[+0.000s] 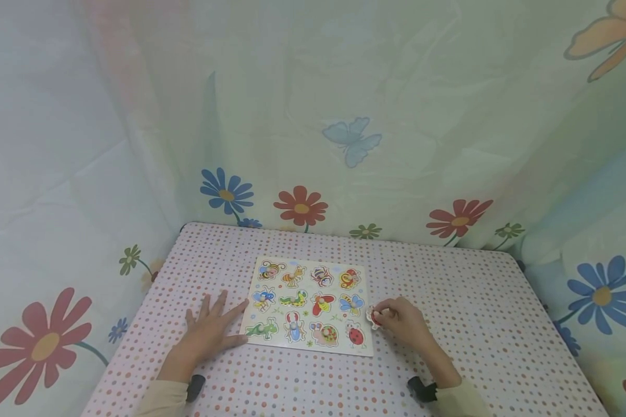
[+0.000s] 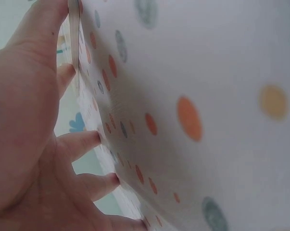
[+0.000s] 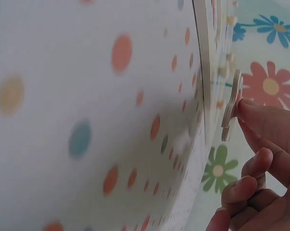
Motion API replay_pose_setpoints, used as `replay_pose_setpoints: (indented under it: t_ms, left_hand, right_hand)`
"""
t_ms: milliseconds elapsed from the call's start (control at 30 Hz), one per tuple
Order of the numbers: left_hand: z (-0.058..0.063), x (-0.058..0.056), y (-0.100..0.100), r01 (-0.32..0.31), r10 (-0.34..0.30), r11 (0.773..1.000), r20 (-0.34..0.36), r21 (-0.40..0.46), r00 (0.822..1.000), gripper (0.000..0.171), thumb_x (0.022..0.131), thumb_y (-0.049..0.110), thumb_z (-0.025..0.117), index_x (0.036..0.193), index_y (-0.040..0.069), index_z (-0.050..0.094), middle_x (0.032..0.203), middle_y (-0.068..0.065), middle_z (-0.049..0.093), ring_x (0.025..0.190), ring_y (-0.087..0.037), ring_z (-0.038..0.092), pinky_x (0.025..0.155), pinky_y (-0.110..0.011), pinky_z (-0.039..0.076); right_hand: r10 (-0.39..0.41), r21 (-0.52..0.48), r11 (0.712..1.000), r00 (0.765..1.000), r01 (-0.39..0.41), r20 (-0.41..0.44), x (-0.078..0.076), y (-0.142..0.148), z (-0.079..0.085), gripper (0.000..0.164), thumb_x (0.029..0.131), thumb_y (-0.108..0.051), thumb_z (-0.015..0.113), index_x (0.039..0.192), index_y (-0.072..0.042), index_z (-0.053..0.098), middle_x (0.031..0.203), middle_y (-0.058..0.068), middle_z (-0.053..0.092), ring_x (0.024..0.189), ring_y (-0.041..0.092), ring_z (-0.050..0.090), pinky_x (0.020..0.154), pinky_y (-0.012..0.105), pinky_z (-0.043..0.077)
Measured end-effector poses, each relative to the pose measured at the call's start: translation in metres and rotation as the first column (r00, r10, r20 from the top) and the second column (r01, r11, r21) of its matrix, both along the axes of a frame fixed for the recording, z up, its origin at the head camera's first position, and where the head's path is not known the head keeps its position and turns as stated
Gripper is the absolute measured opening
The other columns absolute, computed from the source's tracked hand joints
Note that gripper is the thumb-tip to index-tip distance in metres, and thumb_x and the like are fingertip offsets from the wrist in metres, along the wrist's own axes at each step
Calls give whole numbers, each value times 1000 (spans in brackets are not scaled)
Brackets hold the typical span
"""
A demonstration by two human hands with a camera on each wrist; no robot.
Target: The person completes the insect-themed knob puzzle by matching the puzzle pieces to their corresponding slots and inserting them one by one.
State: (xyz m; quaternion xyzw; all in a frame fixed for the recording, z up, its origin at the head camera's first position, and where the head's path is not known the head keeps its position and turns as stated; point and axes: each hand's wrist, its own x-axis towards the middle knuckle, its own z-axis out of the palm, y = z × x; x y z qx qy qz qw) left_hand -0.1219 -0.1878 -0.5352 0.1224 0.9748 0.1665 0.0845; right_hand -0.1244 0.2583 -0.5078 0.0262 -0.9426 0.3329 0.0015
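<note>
A wooden peg puzzle board [image 1: 309, 327] with colourful insect pieces lies flat on the table. Along its left edge my left hand [image 1: 207, 329] is spread, palm down, thumb and index finger touching the rim [image 2: 74, 41]. My right hand [image 1: 404, 323] pinches a small red-and-white puzzle piece [image 1: 374, 318] between thumb and forefinger, just beyond the board's right edge. From the right wrist, that piece [image 3: 233, 101] shows edge-on, raised above the board's surface, its knob hidden by the fingers. Nearest to it on the board are the ladybug picture [image 1: 355, 335] and the blue-winged dragonfly piece [image 1: 352, 304].
A dotted cloth [image 1: 480, 324] covers the table. Behind and at both sides hang pale curtains [image 1: 271, 127] printed with flowers and butterflies. Black straps sit at both wrists, and the left one [image 1: 195, 388] lies close over the cloth.
</note>
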Motion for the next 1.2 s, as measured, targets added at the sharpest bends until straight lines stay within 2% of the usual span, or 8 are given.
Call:
replay_pose_setpoints:
  t_ms: [233,600,733,867,967,1033,1100,1200]
  left_hand:
    - [-2,0,1,-3,3,1000,9,-9,1000,82,84,65,66,155,34,38,164,-22,12,143,-59,1,101,-83,-1]
    - [-4,0,0,2,-2,1000,9,-3,1000,83,84,67,65,155,35,37,164,-22,11,143,-58,-1,101,-83,-2]
    - [-5,0,0,4,-5,1000,8,2,1000,83,83,67,65,155,35,37,164,-22,12,143,-59,0,100,-84,-2]
    - [-5,0,-1,7,-7,1000,8,11,1000,83,84,67,65,155,35,37,164,-22,11,143,-59,-1,100,-84,-3]
    - [-4,1,-1,6,-6,1000,9,13,1000,83,84,66,65,155,34,37,164,-23,10,143,-59,-2,100,-84,-3]
    - [-4,1,-1,4,-4,1000,15,11,1000,83,84,65,65,155,35,37,164,-22,10,143,-58,-2,101,-83,-3]
    - [-3,0,-1,4,-5,1000,13,6,1000,82,84,65,65,155,34,37,164,-22,10,143,-58,-1,101,-83,-3]
    - [-3,0,-1,6,-6,1000,11,2,1000,82,85,66,64,156,34,37,164,-22,10,143,-58,-1,100,-83,-3]
  right_hand:
    - [57,-11,998,997,-57,41,2,-17,-2,8,89,-18,78,92,-12,76,77,-2,49,69,15,45,56,25,39]
    - [125,-8,992,992,-125,19,5,-30,-6,4,87,-18,79,88,-19,75,75,-5,50,69,13,44,63,31,37]
    - [141,-12,990,990,-141,10,6,-34,-6,8,87,-17,79,87,-23,74,77,-8,52,71,15,48,62,31,42]
    - [155,-2,988,988,-155,-3,6,-37,-8,10,87,-17,79,88,-25,74,73,-10,52,86,24,59,79,43,47]
    - [154,12,988,988,-154,5,7,-38,-8,10,87,-18,79,89,-26,75,72,-10,50,82,21,58,76,43,48]
    - [152,21,988,988,-152,12,7,-39,-9,10,86,-18,80,88,-26,74,72,-9,50,73,15,53,69,37,48]
    - [151,27,988,988,-151,16,8,-40,-9,10,86,-18,80,87,-26,74,73,-8,49,65,12,46,59,32,41]
    - [156,49,987,988,-156,8,8,-41,-9,9,86,-18,80,87,-25,74,72,-9,48,64,11,43,62,31,36]
